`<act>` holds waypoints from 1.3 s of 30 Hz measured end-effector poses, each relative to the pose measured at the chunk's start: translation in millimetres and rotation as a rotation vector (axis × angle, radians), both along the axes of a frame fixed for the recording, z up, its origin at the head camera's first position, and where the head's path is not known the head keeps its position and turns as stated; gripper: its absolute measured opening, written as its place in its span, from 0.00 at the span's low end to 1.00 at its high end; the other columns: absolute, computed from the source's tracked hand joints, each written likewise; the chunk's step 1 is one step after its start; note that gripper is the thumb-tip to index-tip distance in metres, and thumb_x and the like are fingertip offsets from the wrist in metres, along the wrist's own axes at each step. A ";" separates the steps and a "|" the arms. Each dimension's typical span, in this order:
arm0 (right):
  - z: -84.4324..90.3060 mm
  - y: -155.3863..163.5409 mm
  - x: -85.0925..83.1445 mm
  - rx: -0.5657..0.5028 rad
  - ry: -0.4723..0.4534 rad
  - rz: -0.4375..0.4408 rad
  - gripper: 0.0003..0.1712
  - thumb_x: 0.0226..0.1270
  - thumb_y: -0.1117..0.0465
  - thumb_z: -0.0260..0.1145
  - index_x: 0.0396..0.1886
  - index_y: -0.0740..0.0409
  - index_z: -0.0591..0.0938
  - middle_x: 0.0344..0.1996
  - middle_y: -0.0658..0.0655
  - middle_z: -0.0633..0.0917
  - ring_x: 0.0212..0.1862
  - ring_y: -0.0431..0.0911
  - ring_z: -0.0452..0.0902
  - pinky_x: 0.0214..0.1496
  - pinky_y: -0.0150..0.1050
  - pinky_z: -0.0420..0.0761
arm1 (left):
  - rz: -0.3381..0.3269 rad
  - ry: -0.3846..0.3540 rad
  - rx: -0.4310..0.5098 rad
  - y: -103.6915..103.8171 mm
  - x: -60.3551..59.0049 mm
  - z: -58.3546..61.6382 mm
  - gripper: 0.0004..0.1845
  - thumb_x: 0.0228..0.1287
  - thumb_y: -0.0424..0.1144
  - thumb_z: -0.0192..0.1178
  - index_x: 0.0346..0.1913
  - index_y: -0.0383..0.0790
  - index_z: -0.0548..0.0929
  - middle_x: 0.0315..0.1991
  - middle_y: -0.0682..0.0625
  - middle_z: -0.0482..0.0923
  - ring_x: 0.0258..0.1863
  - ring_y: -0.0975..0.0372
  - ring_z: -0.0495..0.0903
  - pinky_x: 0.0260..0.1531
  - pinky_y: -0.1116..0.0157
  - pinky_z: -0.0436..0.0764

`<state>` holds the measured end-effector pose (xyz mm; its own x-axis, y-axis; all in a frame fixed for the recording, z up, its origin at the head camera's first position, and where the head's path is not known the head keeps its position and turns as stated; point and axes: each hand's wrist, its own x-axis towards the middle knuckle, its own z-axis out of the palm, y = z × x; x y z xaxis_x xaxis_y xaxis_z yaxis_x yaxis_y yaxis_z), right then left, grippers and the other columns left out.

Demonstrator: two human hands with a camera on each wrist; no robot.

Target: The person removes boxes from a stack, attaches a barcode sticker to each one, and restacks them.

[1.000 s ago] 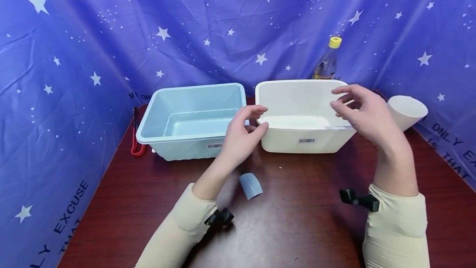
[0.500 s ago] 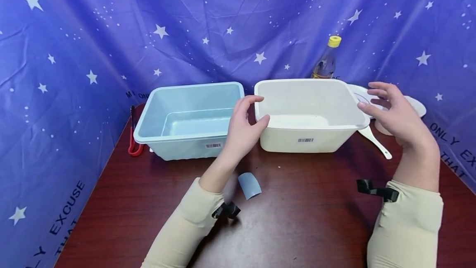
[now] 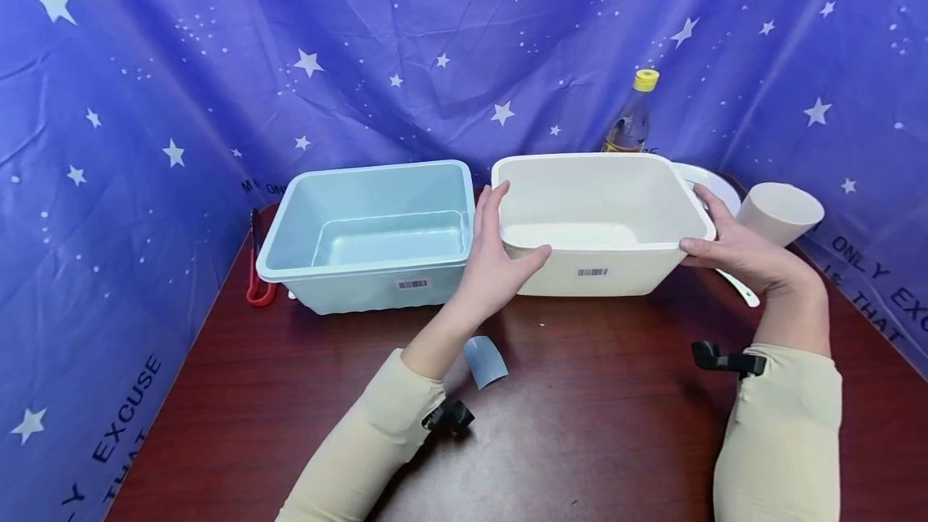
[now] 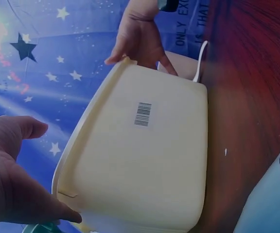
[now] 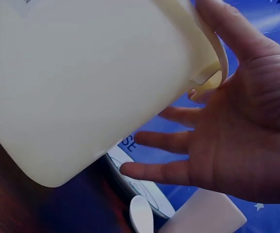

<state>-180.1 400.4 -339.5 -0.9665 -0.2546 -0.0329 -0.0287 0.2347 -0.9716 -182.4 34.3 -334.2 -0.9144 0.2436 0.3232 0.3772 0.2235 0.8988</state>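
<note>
A white rectangular plastic bin [image 3: 631,274] with a barcode sticker stands upright between my hands. At its left end is my left hand [image 3: 496,264], fingers extended along that side and thumb at the front rim. The left wrist view leaves it unclear whether this hand touches the rim. My right hand [image 3: 750,256] is at the opposite end, its thumb against the rim corner. In the right wrist view, the fingers [image 5: 166,141] of that hand are spread fairly straight beside the bin wall [image 5: 81,92]. Left of it sits a light blue bin [image 3: 362,292].
A curved blue piece [image 3: 486,361] lies on the dark red table [image 3: 580,417]. Beyond the right hand are a white cup [image 3: 779,212], a plate [image 3: 718,180] and a white spoon [image 5: 141,212]. Behind stands a yellow-capped bottle [image 3: 629,123]. A red-handled tool [image 3: 257,288] lies far left.
My right hand has moved from above the white bin out past its right end, then in against the rim. My left hand has shifted slightly right, its fingers straightening.
</note>
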 end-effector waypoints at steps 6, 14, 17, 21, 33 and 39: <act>-0.9 -1.7 -1.5 0.020 0.041 0.040 0.55 0.70 0.66 0.66 0.82 0.41 0.40 0.66 0.60 0.59 0.52 0.40 0.79 0.50 0.33 0.82 | -0.003 -0.034 0.026 4.8 -1.1 -7.8 0.56 0.58 0.43 0.72 0.81 0.55 0.46 0.82 0.51 0.36 0.79 0.58 0.44 0.72 0.46 0.55; -5.4 1.1 1.8 0.048 0.082 0.049 0.56 0.67 0.71 0.65 0.82 0.39 0.43 0.68 0.57 0.59 0.54 0.41 0.76 0.51 0.32 0.80 | 0.013 -0.168 0.095 11.2 -3.6 -21.5 0.60 0.58 0.43 0.73 0.82 0.45 0.39 0.81 0.45 0.44 0.77 0.57 0.52 0.72 0.52 0.56; -6.1 1.3 2.0 0.044 0.077 0.054 0.58 0.66 0.72 0.66 0.82 0.39 0.42 0.69 0.55 0.59 0.54 0.42 0.77 0.51 0.35 0.81 | 0.026 -0.233 0.134 11.8 -4.1 -25.6 0.62 0.57 0.43 0.74 0.82 0.46 0.38 0.79 0.47 0.49 0.74 0.58 0.57 0.72 0.55 0.58; -5.5 4.2 2.8 0.023 0.065 0.046 0.58 0.65 0.73 0.66 0.82 0.39 0.42 0.67 0.54 0.59 0.53 0.42 0.77 0.49 0.38 0.83 | 0.035 -0.256 0.154 12.6 -4.6 -28.6 0.63 0.54 0.45 0.76 0.82 0.47 0.41 0.78 0.48 0.54 0.72 0.60 0.59 0.70 0.56 0.59; -10.2 11.5 2.8 -0.072 0.005 0.144 0.59 0.69 0.69 0.65 0.81 0.33 0.36 0.65 0.56 0.58 0.53 0.45 0.80 0.46 0.53 0.85 | -0.053 -0.266 0.265 16.8 -11.8 -38.9 0.66 0.54 0.38 0.77 0.81 0.54 0.35 0.73 0.51 0.60 0.68 0.59 0.64 0.69 0.56 0.61; -10.3 15.0 4.6 -0.084 0.002 0.176 0.57 0.72 0.70 0.61 0.80 0.35 0.34 0.66 0.59 0.52 0.53 0.44 0.80 0.45 0.55 0.85 | -0.087 -0.274 0.259 15.6 -8.2 -36.1 0.66 0.55 0.38 0.77 0.81 0.59 0.34 0.75 0.53 0.57 0.69 0.61 0.62 0.69 0.56 0.62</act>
<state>-175.4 415.4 -349.8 -0.9069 -0.4212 -0.0025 -0.0641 0.1438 -0.9875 -190.6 49.9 -370.3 -0.9548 0.2669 0.1310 0.1230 -0.0463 0.9913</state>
